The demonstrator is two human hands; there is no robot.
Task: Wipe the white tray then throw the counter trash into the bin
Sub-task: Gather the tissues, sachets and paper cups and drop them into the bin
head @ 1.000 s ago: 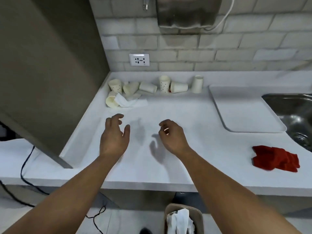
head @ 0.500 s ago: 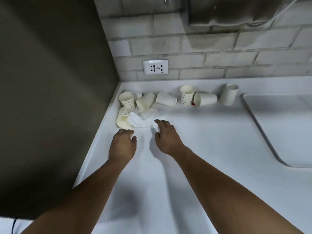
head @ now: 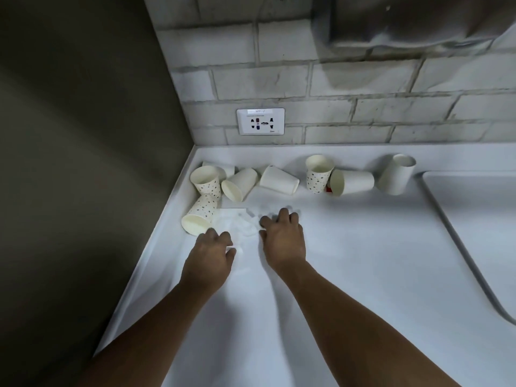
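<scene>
- The step in hand looks to be gathering the counter trash, starting with the crumpled napkin [head: 237, 223] at the far left of the counter [head: 349, 275].
- The left hand [head: 210, 258] sits at the napkin's near edge. Its fingers are curled under and hidden by the back of the hand. A bit of white paper shows by the thumb, but I cannot tell whether the hand grips it.
- The right hand [head: 283, 238] is released. Its fingers are spread and bent, with the tips down on the counter at the napkin's right edge, and the thumb touches the paper. It closes round nothing.
- To do this well, draw both hands together so the napkin bunches into one wad. Then take it in one hand and keep the other free for cups.
- Thin paper may tear or trail, so lift it rather than drag it. Dragging could knock the spotted cup [head: 199, 217] lying on its side just left of the napkin.
- The paper cups [head: 279, 180] are probably light and likely to roll. Nesting them one inside another should save trips to the bin, which is out of view.
- The cups are plain white or spotted and are strung along the far edge below the socket [head: 260, 121]. Some are upright and most are tipped over. A small red scrap [head: 329, 189] shows between two of them.
- The tray [head: 474, 233] lies flat on the right, well apart from both hands. It is plain white with a raised rim, and I can make out no dirt on it.
</scene>
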